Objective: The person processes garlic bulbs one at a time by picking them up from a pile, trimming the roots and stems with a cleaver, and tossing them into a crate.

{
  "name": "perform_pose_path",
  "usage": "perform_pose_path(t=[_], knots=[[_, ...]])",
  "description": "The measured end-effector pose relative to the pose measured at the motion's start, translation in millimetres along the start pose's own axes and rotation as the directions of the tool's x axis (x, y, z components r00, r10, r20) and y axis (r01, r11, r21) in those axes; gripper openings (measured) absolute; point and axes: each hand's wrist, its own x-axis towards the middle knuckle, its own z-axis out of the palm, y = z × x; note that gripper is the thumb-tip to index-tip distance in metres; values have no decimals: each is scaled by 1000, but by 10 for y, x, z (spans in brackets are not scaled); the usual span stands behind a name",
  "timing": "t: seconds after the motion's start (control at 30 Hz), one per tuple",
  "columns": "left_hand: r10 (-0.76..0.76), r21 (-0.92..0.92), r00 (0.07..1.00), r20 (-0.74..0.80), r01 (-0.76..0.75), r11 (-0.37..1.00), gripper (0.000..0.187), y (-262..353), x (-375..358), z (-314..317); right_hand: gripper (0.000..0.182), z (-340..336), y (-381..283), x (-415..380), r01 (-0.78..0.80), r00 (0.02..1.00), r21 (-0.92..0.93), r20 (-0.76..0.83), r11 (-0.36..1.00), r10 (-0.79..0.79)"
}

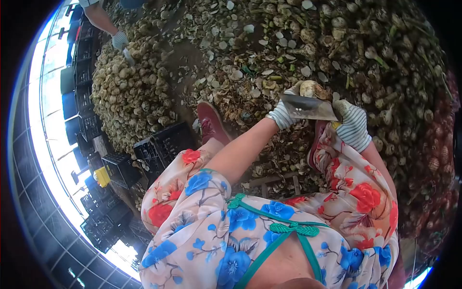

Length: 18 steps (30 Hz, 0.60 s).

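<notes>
My left hand (282, 115), in a striped work glove, is closed around a garlic bulb (314, 89); part of the hand is hidden behind the blade. My right hand (353, 126), gloved the same way, grips a broad-bladed knife (308, 107). A bit of yellow shows at the handle end, under the fingers. The flat of the blade faces up and lies across the near side of the bulb, overlapping it in this view. Beneath both hands, the ground is covered with garlic trimmings (269, 139).
Untrimmed garlic with stalks (380, 53) is heaped ahead and to the right. On the left rises a pile of trimmed bulbs (130, 96), where a co-worker's gloved hand (120, 41) reaches in. Black crates (166, 144) line the left side. Red net sacks (435, 154) stand far right.
</notes>
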Motion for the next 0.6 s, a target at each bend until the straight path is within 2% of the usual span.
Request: perform_pose_path(t=[0.03,0.07,0.1,0.13,0.17,0.2,0.23,0.27,0.3,0.33,0.37,0.4,0.43,0.47,0.5,0.53,0.57,0.6], knots=[[-8,-2,999,-32,8,1000,52,9,-16,30,26,14,0,-12,-11,1000,1,0,1000,11],[-77,-149,994,-75,65,987,46,25,-1,63,25,27,11,-19,-30,1000,-13,-4,999,30],[-82,-150,994,-73,71,986,46,39,29,29,24,43,35,-18,-46,999,-26,-6,999,46],[70,447,992,103,-109,888,41,73,50,-36,23,88,109,-19,-112,992,35,-47,993,113],[92,833,940,329,-335,440,36,97,53,-74,23,203,273,-81,-76,987,115,-130,990,91],[97,835,940,326,-335,437,36,82,33,-49,23,297,373,-87,-204,973,46,-98,978,208],[107,523,970,220,-210,826,34,26,2,24,24,346,459,-111,-329,942,-29,-78,944,326],[60,64,990,126,-68,996,33,-21,-11,92,23,334,601,-200,-482,875,-85,-81,872,476],[-26,-427,998,51,45,903,33,-64,-27,128,22,326,764,-327,-612,791,-138,-76,779,607],[331,184,936,121,-349,919,28,-99,-2,87,18,379,892,-434,-528,841,124,-60,840,538],[258,585,956,140,-290,757,32,-166,140,-104,18,431,847,-491,-529,841,124,-61,840,538],[-41,1,977,-209,42,999,35,84,202,27,15,438,883,-470,-472,869,138,-94,870,486],[-483,-649,831,-276,209,732,39,332,221,149,13,439,903,-444,-415,894,152,-118,897,433],[-225,-713,964,-141,59,699,42,69,407,-156,12,407,762,-429,-337,902,162,-226,927,368],[-233,-713,961,-152,56,699,42,60,336,-188,12,367,577,-396,-341,902,172,-217,924,373],[-78,-336,959,-273,-19,942,50,104,260,-193,15,299,392,-342,-230,943,164,-206,959,261],[113,109,945,-308,-83,991,59,158,184,-170,18,253,245,-286,-114,971,151,-194,982,142],[-126,-133,925,-359,82,988,69,317,67,-4,22,253,170,-184,44,979,91,-204,995,-24]])
